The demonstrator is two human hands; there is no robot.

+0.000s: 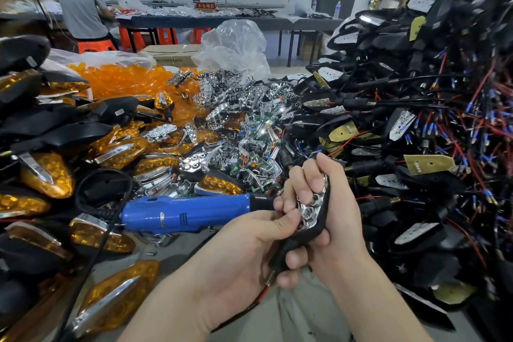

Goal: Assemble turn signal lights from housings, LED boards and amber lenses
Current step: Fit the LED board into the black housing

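A black turn signal housing (319, 226) with a chrome reflector (309, 209) seated in it stands upright in front of me, low and centre. My right hand (330, 203) wraps around it from the right, thumb pressing on the reflector's top. My left hand (249, 247) pinches the reflector's lower left edge with thumb and fingers. A red wire (259, 296) hangs from the housing's stem below my hands. Loose amber lenses (125, 78) fill a bag at the back left. Chrome reflectors and boards (249, 125) lie heaped in the middle.
A blue electric screwdriver (188, 212) lies on the table just left of my hands, its black cord curling left. Finished amber lights (47, 175) pile up on the left. Wired black housings (416, 119) tower on the right. A person (80, 5) works at a far table.
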